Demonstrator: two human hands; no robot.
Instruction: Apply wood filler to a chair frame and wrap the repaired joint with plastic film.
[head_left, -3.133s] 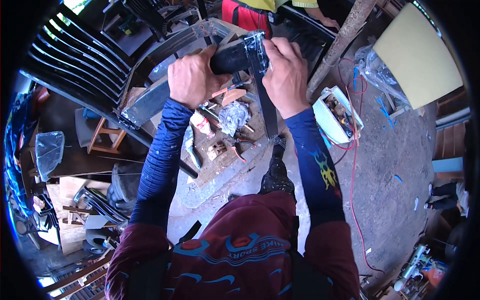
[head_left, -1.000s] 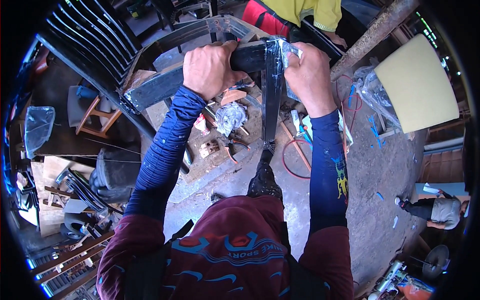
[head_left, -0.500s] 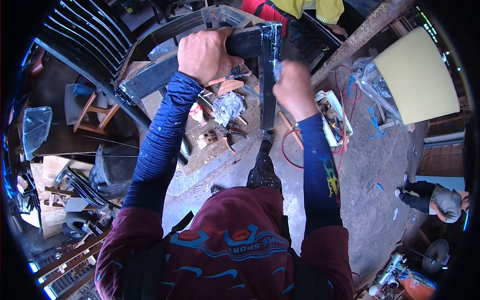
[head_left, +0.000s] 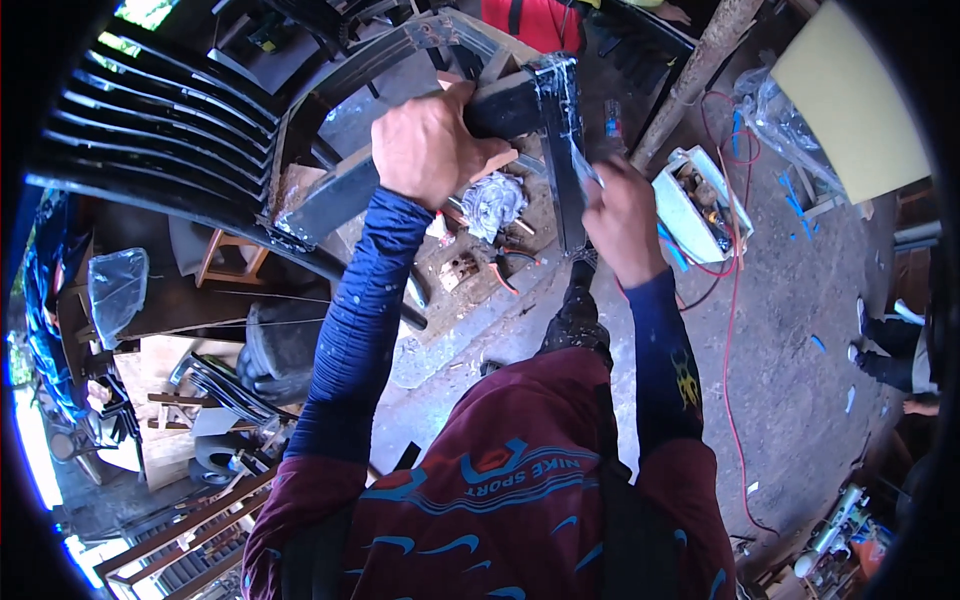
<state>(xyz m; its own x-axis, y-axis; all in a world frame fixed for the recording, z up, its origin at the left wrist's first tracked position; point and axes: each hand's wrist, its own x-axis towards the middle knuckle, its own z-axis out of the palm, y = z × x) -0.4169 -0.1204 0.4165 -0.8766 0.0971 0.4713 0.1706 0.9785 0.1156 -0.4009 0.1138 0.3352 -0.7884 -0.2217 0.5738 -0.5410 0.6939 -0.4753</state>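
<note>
A black wooden chair (head_left: 335, 205) lies tipped before me, its slatted back (head_left: 165, 115) to the left. White filler or paint smears the corner joint (head_left: 553, 68) and runs along the black leg (head_left: 562, 190). My left hand (head_left: 425, 150) is closed over the seat rail, its thumb sticking out to the right. Pinched in my right hand (head_left: 622, 222) is a thin flat blade (head_left: 582, 163), which lies at the right edge of the leg; its handle is hidden by my fingers.
Under the frame lie a crumpled cloth (head_left: 494, 206) and orange-handled pliers (head_left: 508, 270). To the right stand a white tool box (head_left: 697, 205), a red hose (head_left: 735, 390) and a cream padded panel (head_left: 850, 100). Another person's legs (head_left: 888, 350) show at the far right.
My right hand has slid down along the leg toward me, and the blade now shows clearly. My left hand stays on the rail. The whole view has shifted, moving most things rightward.
</note>
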